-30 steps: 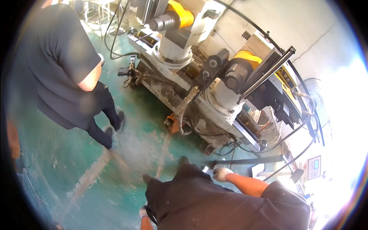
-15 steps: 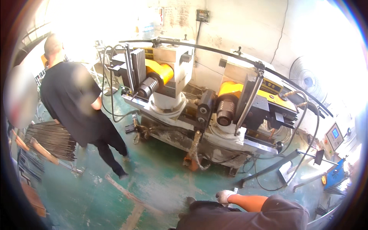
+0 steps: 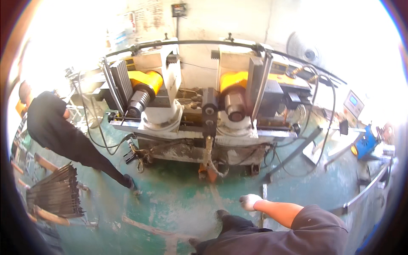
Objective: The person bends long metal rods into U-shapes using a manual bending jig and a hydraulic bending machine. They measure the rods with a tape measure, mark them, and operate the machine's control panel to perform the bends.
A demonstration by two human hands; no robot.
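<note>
My right hand (image 3: 250,202), in a whitish knit glove, hangs over the green floor in front of the machine. Its fingers are curled in, and nothing sticks out of them. Just to the right of the glove a narrow metal bar (image 3: 264,191) shows; I see no grip on it. My left hand is out of view. Ahead stands a two-headed machine (image 3: 195,146) with yellow-and-black heads, one yellow head (image 3: 148,81) at left and another yellow head (image 3: 233,81) at right. A curved dark tube (image 3: 199,42) runs across its top.
A co-worker (image 3: 55,123) in dark clothes stands at left, near a rack of thin dark rods (image 3: 57,191). At right are a control panel with a screen (image 3: 353,103), a blue device (image 3: 366,143), a fan (image 3: 304,49) and looping hoses (image 3: 333,102). Green floor (image 3: 170,191) lies before the machine.
My view has turned and moved, so the machine sits further left and more level. My right arm reaches further out, with more of the gloved hand showing. The co-worker appears further left.
</note>
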